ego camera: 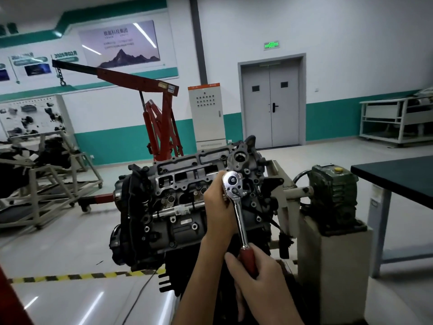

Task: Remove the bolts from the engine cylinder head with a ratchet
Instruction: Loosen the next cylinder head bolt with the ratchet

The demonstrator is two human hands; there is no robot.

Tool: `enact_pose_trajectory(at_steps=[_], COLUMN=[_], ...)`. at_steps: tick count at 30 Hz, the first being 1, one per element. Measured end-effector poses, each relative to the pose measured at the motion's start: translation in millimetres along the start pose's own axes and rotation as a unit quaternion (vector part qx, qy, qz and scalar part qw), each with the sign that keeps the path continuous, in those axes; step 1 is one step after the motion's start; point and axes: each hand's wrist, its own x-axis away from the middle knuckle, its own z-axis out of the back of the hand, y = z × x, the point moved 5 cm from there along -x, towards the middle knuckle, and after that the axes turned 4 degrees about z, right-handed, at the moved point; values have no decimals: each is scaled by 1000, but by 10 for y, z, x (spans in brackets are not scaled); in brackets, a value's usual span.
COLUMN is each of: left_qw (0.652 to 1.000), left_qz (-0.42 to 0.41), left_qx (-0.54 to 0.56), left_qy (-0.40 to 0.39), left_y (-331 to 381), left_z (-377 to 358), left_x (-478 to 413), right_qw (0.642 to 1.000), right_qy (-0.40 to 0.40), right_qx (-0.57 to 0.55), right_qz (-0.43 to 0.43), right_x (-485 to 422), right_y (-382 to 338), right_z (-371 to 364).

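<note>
- The right hand [255,273] wraps the red grip at the ratchet's [239,214] near end, likely for leverage
- The left hand [219,207] grips just below the ratchet head, seemingly steadying it
- The ratchet head sits over the cylinder head's [182,181] right end; the bolt beneath is hidden
- A red engine hoist [161,127] stands beyond
</note>
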Motion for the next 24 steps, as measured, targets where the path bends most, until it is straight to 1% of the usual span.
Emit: enact_pose_trajectory(at_steps=[2, 5, 7, 9, 10, 11, 13, 15, 16, 17, 18, 19, 21, 22, 24], left_qw=[1000, 998, 997, 996, 996, 995, 995, 994, 994, 993, 993, 994, 994, 994, 991], left_qz=[-5, 42, 52, 62, 66, 71, 82, 90, 93, 97, 100, 101, 102, 105, 113], left_qx=[2, 36, 36, 40, 36, 32, 26, 27, 29, 30, 28, 25, 27, 36, 61], left_qy=[10, -10, -34, -52, -54, -56, -58, -56, -58, -58, -52, -38, -3, 13, 38], left_y=[21, 9, 28, 34, 30, 25, 10, 10, 10, 1, -9, -16, -20, -17, -1], left_z=[17, 46, 83, 132, 158, 183, 224, 250, 250, 249, 247, 243, 226, 202, 166], left_x=[-29, -58, -42, -48, -55, -60, -68, -63, -60, -48, -29, -14, 14, 25, 30], right_qw=[1000, 989, 971, 941, 917, 892, 850, 825, 826, 839, 862, 889, 940, 959, 988], right_qy=[-19, -19, -64, -153, -187, -203, -201, -186, -182, -178, -167, -144, -64, -26, 9], right_qx=[13, 136, 215, 290, 339, 387, 457, 497, 501, 487, 458, 415, 314, 255, 123], right_qz=[2, 55, 78, 84, 96, 119, 170, 195, 184, 164, 143, 128, 119, 120, 88], right_x=[-6, -106, -234, -421, -532, -651, -856, -935, -924, -865, -759, -623, -314, -171, 9], right_y=[3, -50, -142, -241, -312, -405, -606, -679, -639, -562, -452, -351, -194, -143, -47], right_z=[-18, 219, 456, 669, 765, 852, 971, 1007, 1006, 978, 921, 834, 573, 391, -29])
